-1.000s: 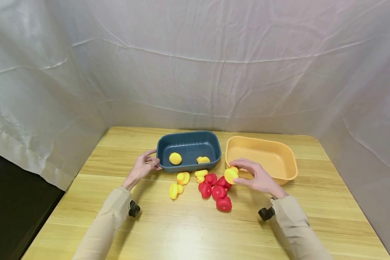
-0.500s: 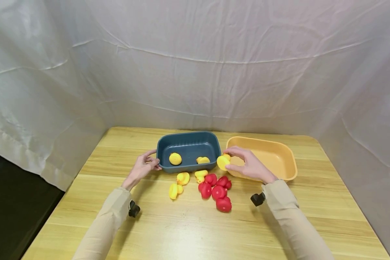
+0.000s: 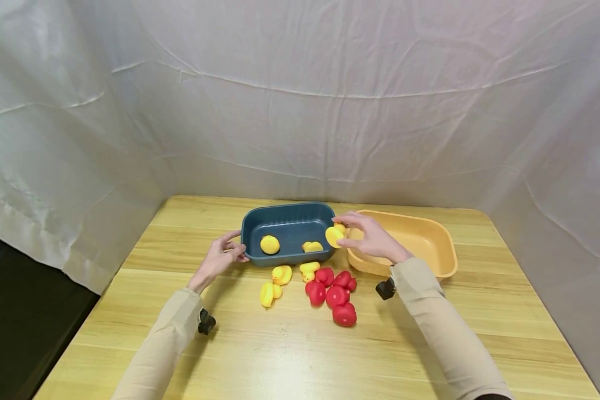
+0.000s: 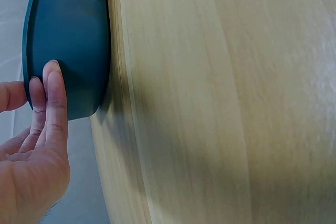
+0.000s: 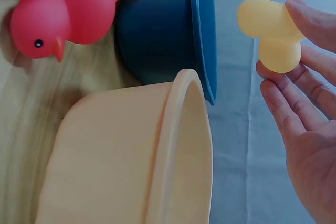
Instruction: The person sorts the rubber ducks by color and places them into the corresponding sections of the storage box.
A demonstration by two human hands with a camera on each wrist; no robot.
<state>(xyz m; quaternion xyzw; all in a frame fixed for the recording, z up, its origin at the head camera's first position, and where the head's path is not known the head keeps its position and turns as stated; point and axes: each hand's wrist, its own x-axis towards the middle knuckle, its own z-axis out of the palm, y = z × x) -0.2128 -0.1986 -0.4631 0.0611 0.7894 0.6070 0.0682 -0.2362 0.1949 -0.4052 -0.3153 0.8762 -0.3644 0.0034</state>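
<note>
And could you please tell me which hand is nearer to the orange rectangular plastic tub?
The right hand hangs close by the left end of the orange tub. The left hand is farther, gripping the left end of the dark blue rectangular plastic tub.

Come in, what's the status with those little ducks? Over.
Left hand grips blue bin, left end. Right hand holds yellow duck, raised at bin's right end. Two more ducks inside. Nothing apparently in the way.

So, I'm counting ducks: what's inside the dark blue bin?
Two yellow ducks lie in the dark blue bin. Its near wall partly covers the right one and hides whatever lies just behind it.
</note>
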